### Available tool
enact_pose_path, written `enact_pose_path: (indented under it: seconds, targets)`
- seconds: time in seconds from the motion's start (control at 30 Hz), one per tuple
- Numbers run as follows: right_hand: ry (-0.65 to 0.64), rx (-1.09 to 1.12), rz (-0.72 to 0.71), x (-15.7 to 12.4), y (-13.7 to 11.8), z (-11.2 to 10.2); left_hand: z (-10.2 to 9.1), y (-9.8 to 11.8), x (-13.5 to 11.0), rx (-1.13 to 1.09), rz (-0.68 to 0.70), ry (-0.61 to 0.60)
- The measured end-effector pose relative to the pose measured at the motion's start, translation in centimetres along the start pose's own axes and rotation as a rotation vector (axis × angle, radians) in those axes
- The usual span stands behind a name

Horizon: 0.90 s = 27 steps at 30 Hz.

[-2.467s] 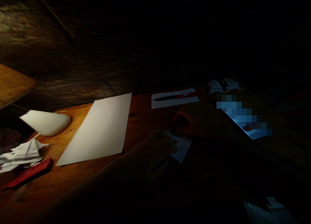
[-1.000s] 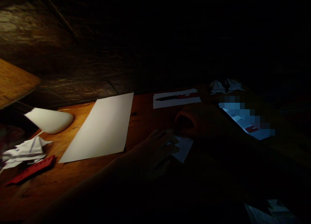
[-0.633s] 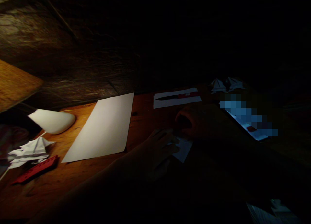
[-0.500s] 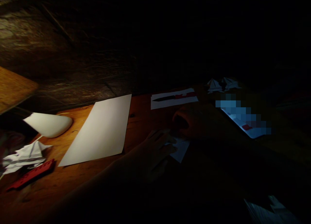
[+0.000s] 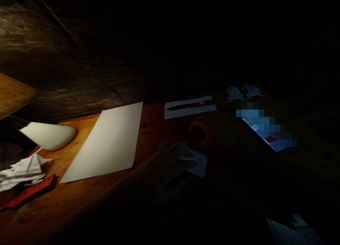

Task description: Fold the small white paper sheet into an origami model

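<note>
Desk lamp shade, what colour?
The lamp shade is white, best seen in the head view.

The light is low and warm, and it comes from a white dome-shaped lamp shade at the left. It casts an orange pool over the wooden tabletop and brightens a white paper sheet. Brightness falls off quickly, leaving the top and right of the frame nearly black. A rough stone wall shows only dimly at the upper left. A lower-centre hand and a second hand sit in deep shadow, their detail barely readable. At the right, a glowing blue-white screen gives cool light, partly hidden by coarse pixelated blur.
</note>
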State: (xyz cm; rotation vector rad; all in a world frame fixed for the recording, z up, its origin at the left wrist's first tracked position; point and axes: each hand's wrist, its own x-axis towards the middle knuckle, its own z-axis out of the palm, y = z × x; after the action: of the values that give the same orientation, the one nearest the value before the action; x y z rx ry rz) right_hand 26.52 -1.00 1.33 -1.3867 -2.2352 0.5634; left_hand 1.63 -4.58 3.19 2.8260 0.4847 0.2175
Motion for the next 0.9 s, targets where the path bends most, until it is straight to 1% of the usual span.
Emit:
enact_pose_path:
  seconds: [0.1,0.13,0.27,0.37,0.53,0.63,0.77,0.9]
  targets:
    - [0.033,-0.076,-0.015,-0.2,-0.9,-0.4,-0.1,0.5,0.0,0.043,-0.034,-0.032]
    - [0.026,-0.075,-0.033,-0.2,-1.2,-0.5,-0.1,0.7,0.0,0.060,-0.054,-0.034]
    - [-0.098,0.013,-0.161,-0.5,-1.9,-0.4,0.0,0.7,0.0,0.112,-0.127,-0.007]
    - [-0.168,0.047,-0.195,-0.6,-1.6,-0.2,0.0,0.1,-0.2,0.094,-0.152,0.062]
    - [-0.207,0.147,-0.192,-0.4,-0.7,0.0,0.1,-1.2,-0.5,0.010,-0.174,0.186]
    - [-0.243,0.162,-0.190,-0.4,-0.6,-0.2,0.1,-1.6,-0.4,-0.016,-0.179,0.197]
    - [-0.234,0.168,-0.174,-0.4,-0.6,-0.3,0.1,-2.0,-0.3,-0.003,-0.149,0.195]
    - [-0.219,0.174,-0.198,-0.4,-0.6,-0.1,0.3,-2.9,-0.6,0.016,-0.100,0.157]
